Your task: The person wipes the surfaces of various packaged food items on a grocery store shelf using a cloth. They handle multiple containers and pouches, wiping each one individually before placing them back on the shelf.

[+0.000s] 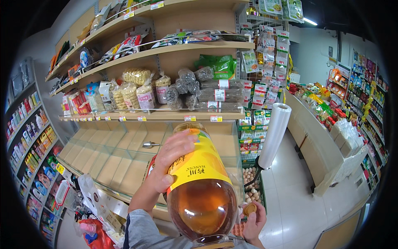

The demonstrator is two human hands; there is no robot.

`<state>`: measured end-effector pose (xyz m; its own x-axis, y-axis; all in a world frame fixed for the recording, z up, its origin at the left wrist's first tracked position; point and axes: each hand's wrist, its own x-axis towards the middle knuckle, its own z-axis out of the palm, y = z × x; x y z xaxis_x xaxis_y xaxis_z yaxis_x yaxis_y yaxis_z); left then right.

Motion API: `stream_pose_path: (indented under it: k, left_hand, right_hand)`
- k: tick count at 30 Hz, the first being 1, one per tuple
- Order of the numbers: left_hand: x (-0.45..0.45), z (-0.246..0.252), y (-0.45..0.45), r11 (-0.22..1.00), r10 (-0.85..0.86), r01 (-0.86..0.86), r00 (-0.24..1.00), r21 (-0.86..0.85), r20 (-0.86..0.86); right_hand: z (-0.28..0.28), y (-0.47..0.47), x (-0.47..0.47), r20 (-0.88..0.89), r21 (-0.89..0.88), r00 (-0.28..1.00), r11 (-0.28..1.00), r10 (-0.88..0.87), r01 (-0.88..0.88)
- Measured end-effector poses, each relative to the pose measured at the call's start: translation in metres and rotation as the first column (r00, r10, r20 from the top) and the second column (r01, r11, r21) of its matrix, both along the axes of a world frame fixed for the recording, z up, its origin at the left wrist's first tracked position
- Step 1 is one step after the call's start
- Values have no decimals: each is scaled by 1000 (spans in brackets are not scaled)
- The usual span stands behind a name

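My left hand (172,155) grips a large clear bottle (202,205) of amber liquid with a yellow label, held close to the camera. The bottle is tipped, its neck and a gold-coloured rim at the bottom edge of the view, its base towards the shelves. At the lower right, my right hand (255,224) holds a round gold-coloured cap (249,209) between its fingers, apart from the bottle. Behind the bottle is a glass-divided bin display (108,155), where a metal scoop (150,144) lies. The bottle hides part of this display.
Shelves (149,116) with packaged noodles stand ahead. A roll of clear plastic bags (275,137) rises on a stand at the right, beside crates of eggs (252,195). Plastic bags (93,232) lie low at the left. A long counter (314,149) with goods runs along the right.
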<state>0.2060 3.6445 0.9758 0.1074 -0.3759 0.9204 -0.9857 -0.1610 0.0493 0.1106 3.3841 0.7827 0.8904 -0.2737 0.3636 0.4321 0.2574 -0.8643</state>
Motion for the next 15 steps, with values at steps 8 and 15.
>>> stream_pose_path:
  k: [8,15]
  left_hand:
    - [2,18,-3,998,-5,7,999,-55,45]
    - [10,31,-2,999,6,0,993,-48,118]
  right_hand:
    - [0,-1,6,0,6,1000,1000,-16,16]
    - [-1,-5,8,-16,-18,1000,1000,-1,1]
